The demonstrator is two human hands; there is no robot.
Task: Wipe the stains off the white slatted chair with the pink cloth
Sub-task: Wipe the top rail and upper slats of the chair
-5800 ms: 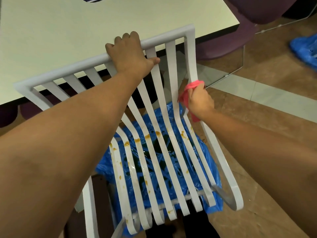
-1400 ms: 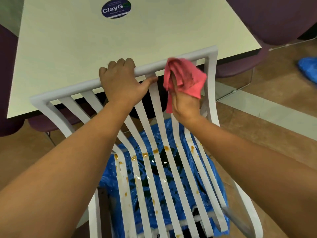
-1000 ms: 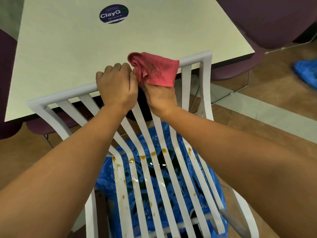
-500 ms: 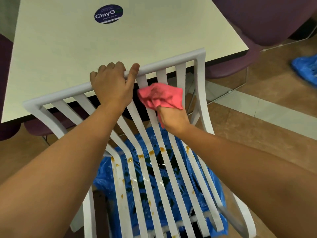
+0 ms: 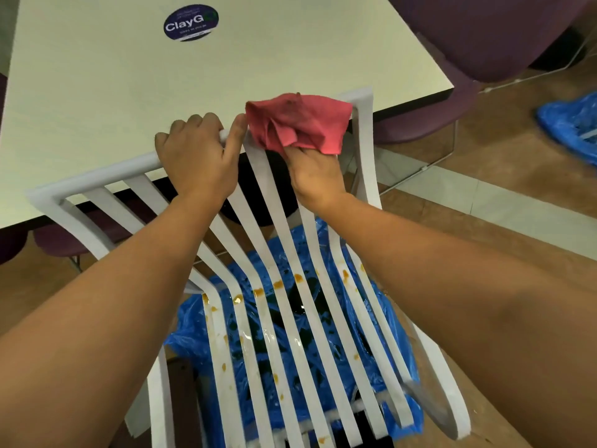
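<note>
The fingers (image 5: 190,124) of the left hand (image 5: 197,160) are curling close together over the top rail of the white slatted chair (image 5: 97,177). The thumb is lying on the near side of the same rail, just beside the pink cloth (image 5: 297,124). This hand is gripping the rail around its middle.

The fingers of the right hand (image 5: 315,176) are staying hidden under the cloth, so I cannot tell if they are spread or pressed together. The cloth is bunching over them, and the hand is holding it against the top rail, near the right upper corner of the chair back. The cloth is showing some dark marks on its upper fold.

Lower down, where the slats are bending into the seat, orange-brown stains (image 5: 277,284) are sitting in a row across several slats. More small spots are lying toward the front edge of the seat. Under the seat, a blue plastic sheet (image 5: 190,337) is showing through the gaps between the slats.

The chair back is standing close to the near edge of a pale table (image 5: 113,79). A round dark sticker (image 5: 191,22) is lying near the far edge of this table.
</note>
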